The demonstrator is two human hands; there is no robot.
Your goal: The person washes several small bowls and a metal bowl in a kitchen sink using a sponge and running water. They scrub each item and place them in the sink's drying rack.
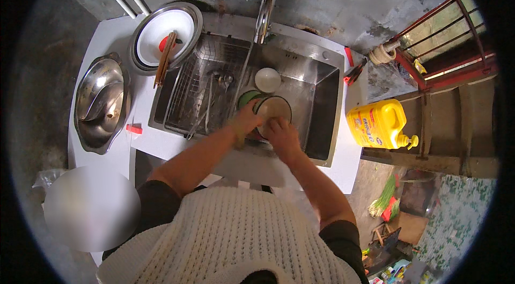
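Over the right basin of a stainless steel sink [328, 123], my left hand [246, 118] grips the left rim of a pale bowl with a dark rim [275, 107]. My right hand [283, 137] has its fingers down inside that bowl, against its inner surface; whether it holds a cloth cannot be seen. A green bowl [248, 98] shows partly behind my left hand. Just beyond lies a small white bowl [268, 80] on the basin floor. The chrome faucet [265, 14] stands behind, and no running water shows.
A wire rack [185, 78] with utensils [219, 78] fills the left basin. Chopsticks [164, 60] lie across a white bowl [151, 38] inside a metal basin [197, 22]. A divided steel pot [100, 103] is far left; a yellow pump bottle [378, 123] lies right, red-handled pliers [354, 74] behind it.
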